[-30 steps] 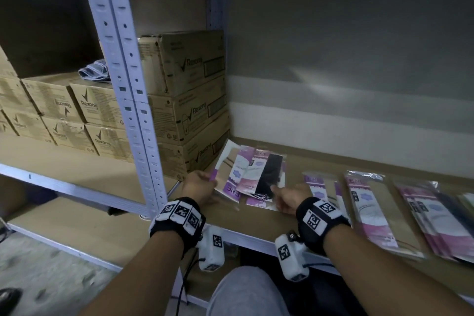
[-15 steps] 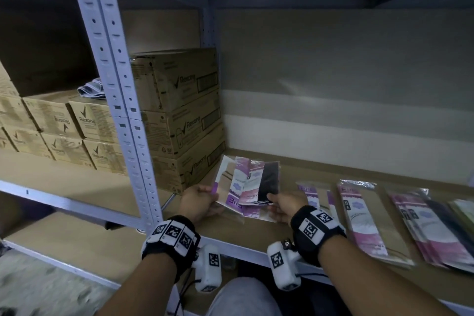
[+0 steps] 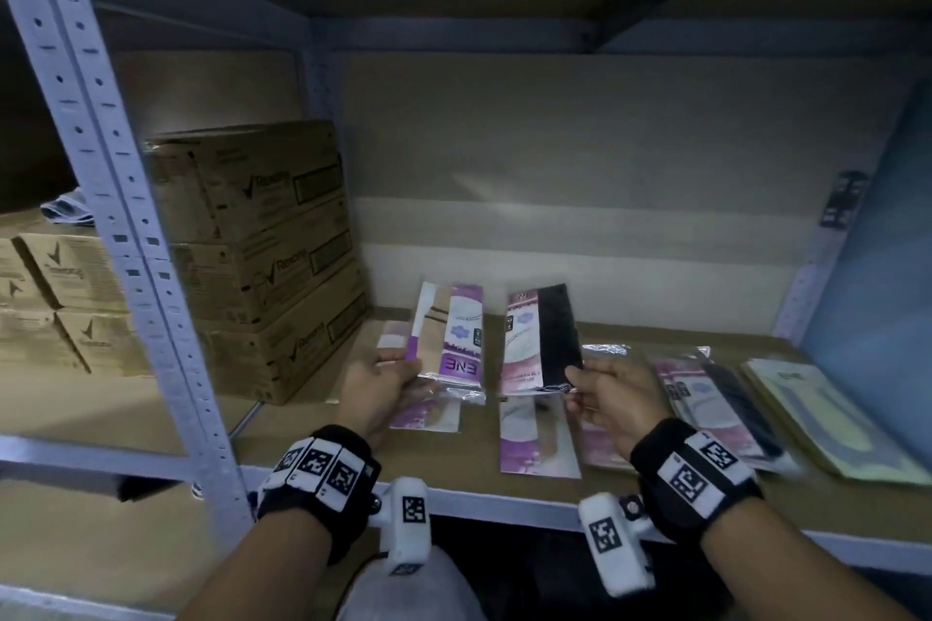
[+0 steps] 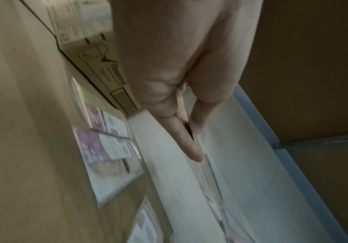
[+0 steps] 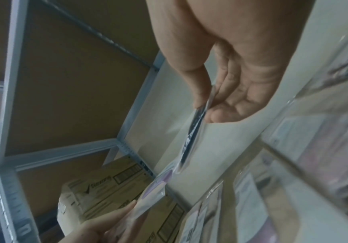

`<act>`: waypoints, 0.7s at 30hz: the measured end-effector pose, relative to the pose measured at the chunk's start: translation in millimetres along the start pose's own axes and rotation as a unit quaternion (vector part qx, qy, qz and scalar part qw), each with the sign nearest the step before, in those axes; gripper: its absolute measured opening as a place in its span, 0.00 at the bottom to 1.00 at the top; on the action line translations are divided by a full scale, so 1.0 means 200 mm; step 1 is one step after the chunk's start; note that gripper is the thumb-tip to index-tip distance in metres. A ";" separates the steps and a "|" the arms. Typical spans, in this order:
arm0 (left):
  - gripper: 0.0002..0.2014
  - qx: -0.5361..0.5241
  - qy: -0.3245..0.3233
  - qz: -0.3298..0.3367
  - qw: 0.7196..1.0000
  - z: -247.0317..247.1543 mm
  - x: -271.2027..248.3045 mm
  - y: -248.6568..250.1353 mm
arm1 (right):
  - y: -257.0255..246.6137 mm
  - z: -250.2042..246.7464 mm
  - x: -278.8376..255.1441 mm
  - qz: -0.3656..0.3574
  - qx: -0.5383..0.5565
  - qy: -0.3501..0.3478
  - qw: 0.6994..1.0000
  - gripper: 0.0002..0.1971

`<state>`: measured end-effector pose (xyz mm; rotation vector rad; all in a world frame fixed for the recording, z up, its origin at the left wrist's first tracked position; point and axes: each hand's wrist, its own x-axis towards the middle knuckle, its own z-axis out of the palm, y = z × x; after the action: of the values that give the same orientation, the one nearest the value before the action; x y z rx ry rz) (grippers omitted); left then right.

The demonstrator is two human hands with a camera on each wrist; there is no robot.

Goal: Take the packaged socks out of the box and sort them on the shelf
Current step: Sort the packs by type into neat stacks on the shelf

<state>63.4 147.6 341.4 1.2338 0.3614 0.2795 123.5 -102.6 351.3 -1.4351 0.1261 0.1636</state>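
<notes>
My left hand (image 3: 388, 381) holds a sock pack with beige socks and a purple label (image 3: 451, 335) by its lower edge, lifted above the shelf board (image 3: 302, 419). To its right, my right hand (image 3: 600, 386) pinches a pack with black socks (image 3: 542, 340) at its lower right corner; in the right wrist view the thumb and fingers (image 5: 218, 113) clamp that pack (image 5: 191, 136) edge-on. Both packs stand nearly upright, apart from each other. More packs (image 3: 537, 434) lie flat on the board under and beside the hands. In the left wrist view only the hand (image 4: 187, 131) shows clearly.
Stacked cardboard cartons (image 3: 262, 247) fill the shelf's left end. A grey upright post (image 3: 116, 227) stands at the front left. A row of flat packs (image 3: 721, 398) and a yellowish pack (image 3: 827, 424) lies along the right. A blue side panel (image 3: 877, 267) closes the right end.
The fanned bundle held by both hands has been split: the left hand keeps the beige pack, the right the black one, both raised. The view has shifted left and closer.
</notes>
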 end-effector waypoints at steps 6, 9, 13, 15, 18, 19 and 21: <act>0.12 0.012 -0.043 0.004 0.999 0.31 -0.08 -0.10 | -0.06 -0.39 -0.09 -0.025 0.003 0.041 0.999 0.10; 0.12 0.020 -0.057 -0.002 0.998 0.47 -0.13 -0.16 | -0.08 -0.56 -0.12 -0.036 0.006 0.077 0.996 0.10; 0.09 -0.028 -0.095 -0.031 0.995 0.66 -0.19 -0.26 | -0.09 -0.76 -0.19 -0.046 0.020 0.108 0.993 0.08; 0.08 -0.040 -0.107 -0.036 0.993 0.74 -0.21 -0.30 | -0.10 -0.85 -0.23 -0.050 0.020 0.125 0.991 0.06; 0.11 -0.054 -0.139 -0.047 0.988 0.85 -0.25 -0.36 | -0.08 -0.98 -0.26 -0.052 0.018 0.146 0.988 0.08; 0.11 -0.052 -0.150 -0.052 0.986 0.88 -0.26 -0.38 | -0.08 -1.03 -0.26 -0.052 0.019 0.154 0.987 0.09; 0.10 -0.032 -0.157 -0.061 0.985 0.92 -0.26 -0.42 | -0.07 -1.11 -0.28 -0.052 0.016 0.170 0.984 0.08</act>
<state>93.6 -57.8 320.7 1.1647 0.1526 -0.0115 74.0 -325.4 345.5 -1.4238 0.3316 -0.1711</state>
